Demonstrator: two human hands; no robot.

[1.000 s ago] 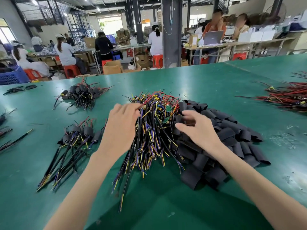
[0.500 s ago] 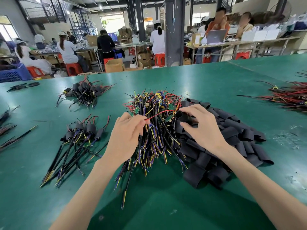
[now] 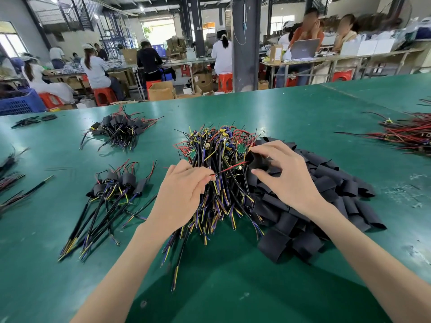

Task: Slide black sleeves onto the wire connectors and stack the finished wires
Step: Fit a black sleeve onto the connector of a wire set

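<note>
At heap (image 3: 217, 157) edge, left hand (image 3: 182, 194) pinches wire (image 3: 229, 167), right hand (image 3: 286, 180) sleeve (image 3: 256, 159).

On the worktop (image 3: 303, 117) a wire pile (image 3: 221, 145) lay centrally, sleeves (image 3: 345, 190) touching its right side. Left lay a near stack (image 3: 109, 194) and, behind it, a far stack (image 3: 121, 129); more wires (image 3: 408, 136) lay far right.

Bright, even daylight from far windows (image 3: 7, 46) (blown out); green table (image 3: 303, 117) shows soft sheen; edges bow.
</note>
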